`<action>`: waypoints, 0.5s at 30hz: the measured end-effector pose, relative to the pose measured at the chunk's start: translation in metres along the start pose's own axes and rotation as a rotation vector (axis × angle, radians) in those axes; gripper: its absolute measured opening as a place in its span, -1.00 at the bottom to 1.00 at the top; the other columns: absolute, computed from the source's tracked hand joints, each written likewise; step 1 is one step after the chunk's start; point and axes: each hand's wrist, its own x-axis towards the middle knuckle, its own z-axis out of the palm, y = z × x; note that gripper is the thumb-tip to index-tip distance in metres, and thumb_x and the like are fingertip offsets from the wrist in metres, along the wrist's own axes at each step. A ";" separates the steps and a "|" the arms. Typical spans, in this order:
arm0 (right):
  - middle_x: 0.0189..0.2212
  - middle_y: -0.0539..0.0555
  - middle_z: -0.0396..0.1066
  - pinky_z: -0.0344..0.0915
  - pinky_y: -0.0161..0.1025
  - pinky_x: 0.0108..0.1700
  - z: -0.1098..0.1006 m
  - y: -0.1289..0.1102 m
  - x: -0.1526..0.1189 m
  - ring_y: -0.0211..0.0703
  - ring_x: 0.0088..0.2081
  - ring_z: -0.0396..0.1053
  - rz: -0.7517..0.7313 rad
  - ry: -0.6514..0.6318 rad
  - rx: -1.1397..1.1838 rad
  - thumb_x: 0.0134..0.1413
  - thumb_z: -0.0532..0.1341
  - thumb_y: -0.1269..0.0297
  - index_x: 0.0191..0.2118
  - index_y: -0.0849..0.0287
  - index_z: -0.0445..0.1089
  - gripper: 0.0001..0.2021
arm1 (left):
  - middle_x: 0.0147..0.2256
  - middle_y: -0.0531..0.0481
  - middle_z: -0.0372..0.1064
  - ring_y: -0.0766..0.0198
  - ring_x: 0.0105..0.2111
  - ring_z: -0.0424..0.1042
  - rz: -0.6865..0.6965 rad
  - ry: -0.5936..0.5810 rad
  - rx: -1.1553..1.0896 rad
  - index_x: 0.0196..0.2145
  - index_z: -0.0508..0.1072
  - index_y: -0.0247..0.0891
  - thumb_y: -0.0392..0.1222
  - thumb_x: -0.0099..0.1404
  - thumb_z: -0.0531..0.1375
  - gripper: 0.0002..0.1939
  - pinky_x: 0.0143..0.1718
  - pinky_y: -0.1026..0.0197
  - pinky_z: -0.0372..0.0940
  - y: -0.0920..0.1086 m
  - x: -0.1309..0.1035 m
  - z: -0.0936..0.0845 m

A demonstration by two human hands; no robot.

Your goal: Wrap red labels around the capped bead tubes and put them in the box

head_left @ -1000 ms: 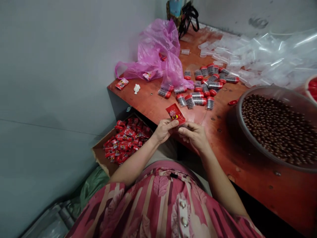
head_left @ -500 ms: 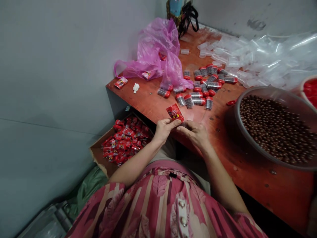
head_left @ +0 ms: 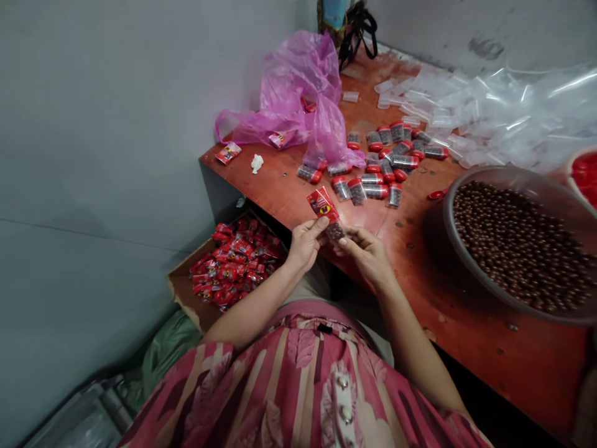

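Observation:
My left hand (head_left: 305, 244) pinches a small red printed packet (head_left: 323, 204) between thumb and fingers, near the table's front edge. Just below the packet's red part is a clear tube of dark balls (head_left: 334, 232), partly covered by my fingers. My right hand (head_left: 366, 252) grips the lower end of that tube with thumb and fingertips. Whether the tube is inside the packet or against it is hard to tell. Beyond my hands, several filled tubes with red caps (head_left: 373, 179) lie scattered on the red table (head_left: 289, 199).
A bowl (head_left: 450, 233) of brown balls stands at the right, beside a tub of red caps (head_left: 585, 174). Clear empty tubes (head_left: 438, 102) are heaped behind. A pink bag (head_left: 298, 81) lies back left. Below the edge is a carton (head_left: 186, 286) of red packets.
The packet has shifted slightly left and up and tilts more. The tube of dark balls, mostly hidden before, now shows below it between my hands.

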 end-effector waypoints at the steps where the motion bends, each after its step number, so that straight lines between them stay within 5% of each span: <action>1: -0.45 -0.03 0.47 0.39 -0.32 -0.38 0.001 0.001 -0.001 -0.31 -0.49 0.41 -0.002 0.042 0.050 -0.09 0.33 0.22 -0.22 0.16 0.44 -0.74 | -0.49 0.00 0.44 0.38 -0.49 0.39 -0.009 0.007 -0.006 -0.51 0.47 -0.39 -0.07 -0.09 0.39 -0.69 -0.35 0.28 0.31 -0.001 0.000 0.000; 5: -0.55 -0.07 0.44 0.38 -0.36 -0.48 0.006 0.006 -0.002 -0.35 -0.58 0.38 -0.021 0.228 0.139 -0.14 0.36 0.25 -0.34 0.19 0.43 -0.80 | -0.50 0.00 0.43 0.37 -0.51 0.39 -0.033 0.027 0.009 -0.51 0.47 -0.40 -0.07 -0.06 0.37 -0.69 -0.38 0.26 0.32 -0.006 -0.004 0.002; 9: -0.55 -0.06 0.45 0.37 -0.36 -0.53 0.006 0.011 -0.003 -0.34 -0.61 0.38 -0.017 0.241 0.126 -0.16 0.37 0.24 -0.34 0.20 0.41 -0.77 | -0.48 -0.01 0.44 0.35 -0.48 0.41 -0.045 0.012 -0.045 -0.50 0.46 -0.39 -0.07 -0.05 0.37 -0.69 -0.33 0.24 0.32 -0.005 -0.003 0.002; 15: -0.43 0.00 0.49 0.42 -0.28 -0.35 0.004 0.022 -0.014 -0.25 -0.45 0.45 -0.200 0.257 -0.235 -0.06 0.32 0.23 -0.19 0.14 0.43 -0.74 | -0.50 -0.02 0.44 0.38 -0.50 0.39 -0.074 -0.009 -0.113 -0.47 0.45 -0.41 -0.12 -0.11 0.41 -0.67 -0.35 0.29 0.30 -0.004 0.000 0.002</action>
